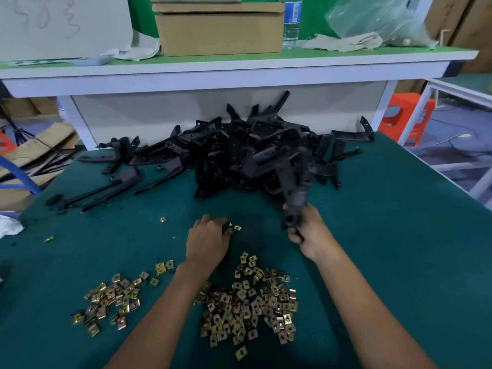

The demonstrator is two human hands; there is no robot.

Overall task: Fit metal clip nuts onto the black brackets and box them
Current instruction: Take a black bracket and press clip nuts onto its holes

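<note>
Curled tight round the lower end of a black bracket (295, 198), the right hand (308, 230) holds it tilted up off the table, with its upper end against the near edge of the bracket pile. The bracket itself is blurred. The left hand (207, 241) lies palm down just beside it, fingers bent toward a single clip nut (237, 228) at the fingertips. Whether they pinch the nut or only touch it I cannot tell.

Both work over a dark green table (399, 235). At its far side lies the pile of black brackets (253, 153), with several long ones spread out to the left. Between the forearms is the large heap of clip nuts (247, 304), brass-coloured, and a smaller heap (109, 302) lies left of the left arm. A few stray nuts lie apart.

Above the pile runs a white shelf (213, 73) with a green top. It carries a cardboard box (218, 30), a clear plastic bag (372, 20), a pale cloth (346, 42) and a water bottle (291, 22). An orange stool (404, 115) stands on the floor to the right.
</note>
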